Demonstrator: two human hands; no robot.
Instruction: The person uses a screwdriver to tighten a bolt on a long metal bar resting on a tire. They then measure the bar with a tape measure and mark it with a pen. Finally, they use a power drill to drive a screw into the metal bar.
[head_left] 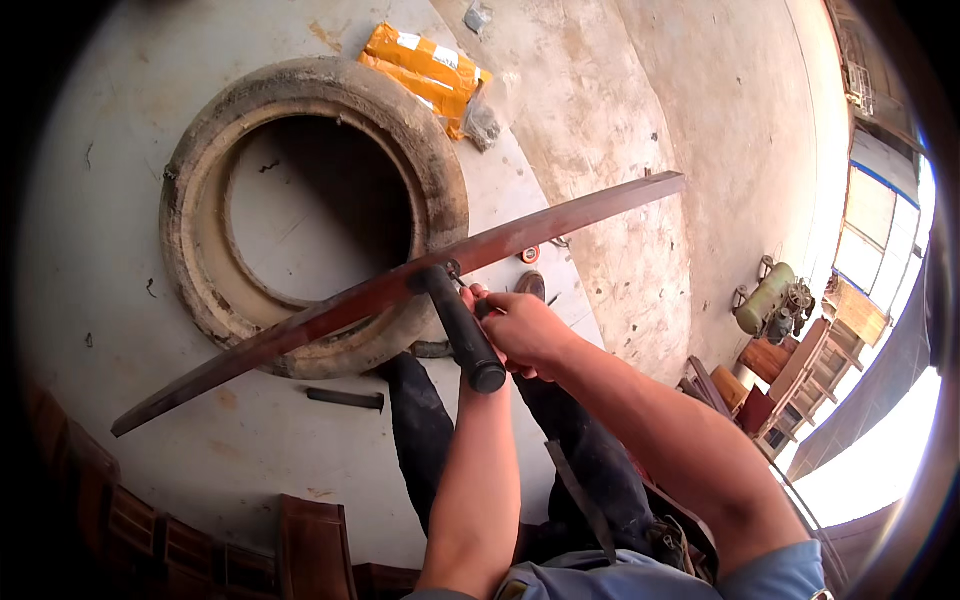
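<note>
A long reddish-brown wooden bar (560, 220) lies slanting across the view, over a thick round ring. Against its middle sits a black cylinder (460, 335), its blunt end pointing toward me. My right hand (525, 328) is closed just right of the cylinder, around a dark handle (486, 308) with a thin metal shaft, which looks like a screwdriver. The shaft reaches to where the cylinder meets the bar. My left forearm (480, 470) comes up under the cylinder. The left hand is mostly hidden behind the cylinder and the right hand, so its grip is unclear.
The worn, dirt-crusted ring (190, 215) rests on a pale floor board (110, 260). Behind it lies an orange-wrapped package (425, 70). A dark bolt-like rod (345, 399) and a small tape roll (530, 254) are nearby. A green compressor tank (765, 298) stands right, wooden furniture (315, 545) lower left.
</note>
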